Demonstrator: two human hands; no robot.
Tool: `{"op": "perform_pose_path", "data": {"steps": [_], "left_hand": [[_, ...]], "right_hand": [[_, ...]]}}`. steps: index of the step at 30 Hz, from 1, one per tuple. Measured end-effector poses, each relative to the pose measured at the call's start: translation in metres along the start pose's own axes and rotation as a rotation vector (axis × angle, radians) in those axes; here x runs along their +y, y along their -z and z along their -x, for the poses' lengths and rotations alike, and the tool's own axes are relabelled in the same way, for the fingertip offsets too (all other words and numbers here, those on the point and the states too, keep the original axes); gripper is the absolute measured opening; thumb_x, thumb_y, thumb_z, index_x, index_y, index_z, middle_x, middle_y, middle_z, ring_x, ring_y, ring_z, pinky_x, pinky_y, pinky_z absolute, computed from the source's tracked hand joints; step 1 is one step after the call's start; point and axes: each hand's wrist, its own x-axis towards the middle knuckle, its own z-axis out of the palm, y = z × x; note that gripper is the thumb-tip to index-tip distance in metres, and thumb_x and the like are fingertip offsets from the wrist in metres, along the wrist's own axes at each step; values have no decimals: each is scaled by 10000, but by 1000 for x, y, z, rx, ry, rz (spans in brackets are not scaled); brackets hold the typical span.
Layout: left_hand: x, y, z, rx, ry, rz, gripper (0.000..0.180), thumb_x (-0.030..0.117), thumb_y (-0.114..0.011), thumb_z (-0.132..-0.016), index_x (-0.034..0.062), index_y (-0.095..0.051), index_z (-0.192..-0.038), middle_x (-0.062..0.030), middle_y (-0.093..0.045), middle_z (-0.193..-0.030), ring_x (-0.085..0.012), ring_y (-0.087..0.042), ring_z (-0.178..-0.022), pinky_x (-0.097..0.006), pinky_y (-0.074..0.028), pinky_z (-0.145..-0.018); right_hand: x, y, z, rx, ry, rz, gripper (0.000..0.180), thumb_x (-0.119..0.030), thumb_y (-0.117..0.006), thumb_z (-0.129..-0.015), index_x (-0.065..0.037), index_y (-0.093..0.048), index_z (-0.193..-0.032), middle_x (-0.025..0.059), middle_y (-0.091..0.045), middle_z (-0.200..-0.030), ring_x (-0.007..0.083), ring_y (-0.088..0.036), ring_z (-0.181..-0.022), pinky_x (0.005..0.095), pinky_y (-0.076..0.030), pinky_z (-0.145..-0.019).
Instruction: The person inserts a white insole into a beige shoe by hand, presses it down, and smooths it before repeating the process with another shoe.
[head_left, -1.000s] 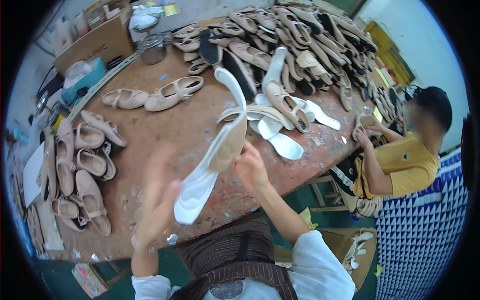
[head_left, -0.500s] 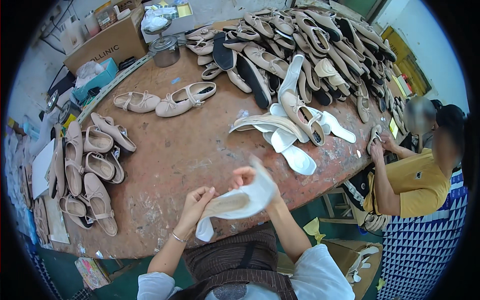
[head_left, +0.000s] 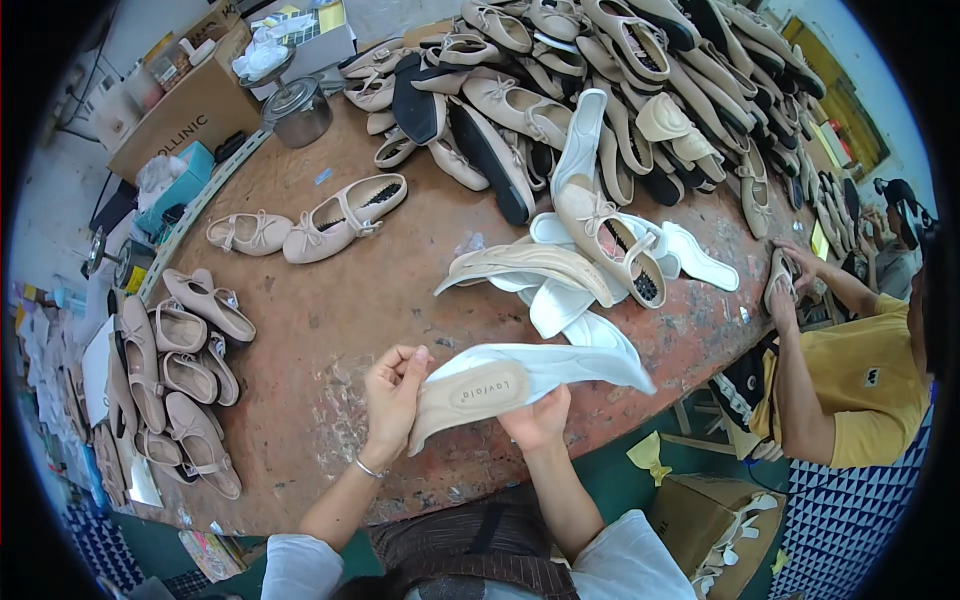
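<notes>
Between my two hands is a shoe insole, its beige heel part facing me and a white film-like layer stretching off to the right. My left hand pinches the heel end between thumb and fingers. My right hand grips the lower edge near the middle, its fingers partly hidden behind the insole. Just beyond lie stacked beige insoles and white backing pieces. A beige strap shoe with a bow rests on them, a white-faced insole sticking up from its heel end.
A big heap of beige shoes covers the far side. A pair of shoes stands at centre left, more shoes at the left edge. A metal pot sits at the back. A person in yellow works at the right.
The insole has turned and opened out to the right, its beige heel now facing me. My right hand has come down to its lower edge. The view has shifted slightly.
</notes>
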Motion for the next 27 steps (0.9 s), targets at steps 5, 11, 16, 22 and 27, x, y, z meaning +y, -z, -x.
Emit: {"op": "perform_pose_path", "data": {"steps": [5, 11, 16, 22, 27], "left_hand": [[-10, 5, -2, -101, 232, -50, 273, 248, -599, -1001, 27, -651, -851, 27, -620, -746, -16, -486, -632, -183, -402, -584], [-11, 7, 13, -57, 124, -170, 257, 219, -614, -989, 14, -657, -841, 47, -553, -614, -18, -427, -541, -215, -342, -496], [6, 23, 2, 195, -566, -794, 157, 127, -661, -929, -10, -681, -856, -56, -574, -568, -54, -471, -522, -238, -374, -486], [43, -13, -69, -1, -402, -536, 179, 164, -666, -911, -9, -660, -958, -100, -642, -754, -174, -593, -658, -328, -487, -628], [52, -100, -180, -169, -925, -965, 342, 202, -682, -849, 37, -618, -1142, -154, -531, -1239, -353, -527, -1096, -449, -486, -862]], "right_hand": [[6, -28, -9, -288, 124, 546, 662, -533, -432, -978, -92, -412, -1471, 237, -444, -1453, 411, -373, -1388, 531, -289, -1158], [2, -10, -2, -389, 148, 931, 485, -486, -641, -917, -39, -537, -1075, 128, -609, -1067, 286, -596, -1094, 477, -419, -1048], [-19, -38, 4, 235, 493, 513, 324, -341, -561, -965, -53, -562, -1113, 62, -580, -895, 226, -580, -803, 468, -501, -900], [-114, -61, 23, -170, 707, 665, 128, -165, -567, -950, -91, -462, -943, -5, -409, -717, 121, -393, -630, 284, -329, -665], [-85, -41, 17, -2, 337, 719, 331, -197, -661, -863, -45, -505, -1112, 88, -556, -742, 245, -578, -652, 431, -503, -682]]}}
